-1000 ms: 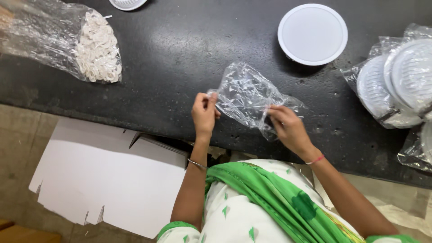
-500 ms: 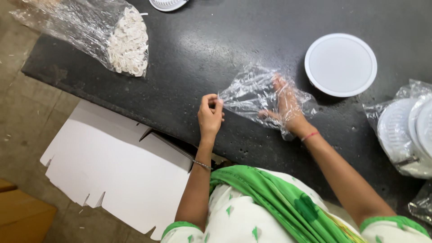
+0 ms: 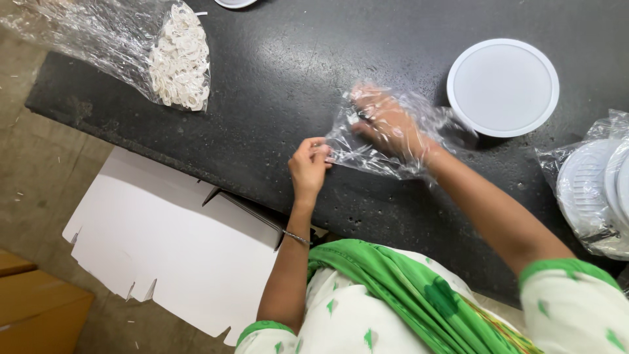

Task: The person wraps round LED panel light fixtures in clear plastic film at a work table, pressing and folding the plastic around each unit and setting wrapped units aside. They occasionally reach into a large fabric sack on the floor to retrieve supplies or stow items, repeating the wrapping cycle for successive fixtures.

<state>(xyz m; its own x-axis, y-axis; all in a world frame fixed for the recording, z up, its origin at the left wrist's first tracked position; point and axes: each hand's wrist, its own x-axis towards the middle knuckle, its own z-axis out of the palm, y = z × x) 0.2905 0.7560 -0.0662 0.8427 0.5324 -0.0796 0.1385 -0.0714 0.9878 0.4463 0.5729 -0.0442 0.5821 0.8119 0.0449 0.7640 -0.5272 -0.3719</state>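
While the left hand [image 3: 309,162] pinches the open edge of a clear plastic bag [image 3: 386,141] near the counter's [image 3: 282,78] front edge, the right hand [image 3: 388,124] lies inside that bag, fingers spread flat. Just beside the bag, toward the right, sits a round white disc [image 3: 503,87]. A bag of small white rings [image 3: 177,59] rests at the left end.

Clear crumpled plastic bag [image 3: 386,141] wrapped over right hand [image 3: 392,128], its edge pinched by left hand [image 3: 309,165]. Far left of both hands, clear bag of small white rings [image 3: 177,59]. Right of right hand, clear bag of white round plates [image 3: 590,193].
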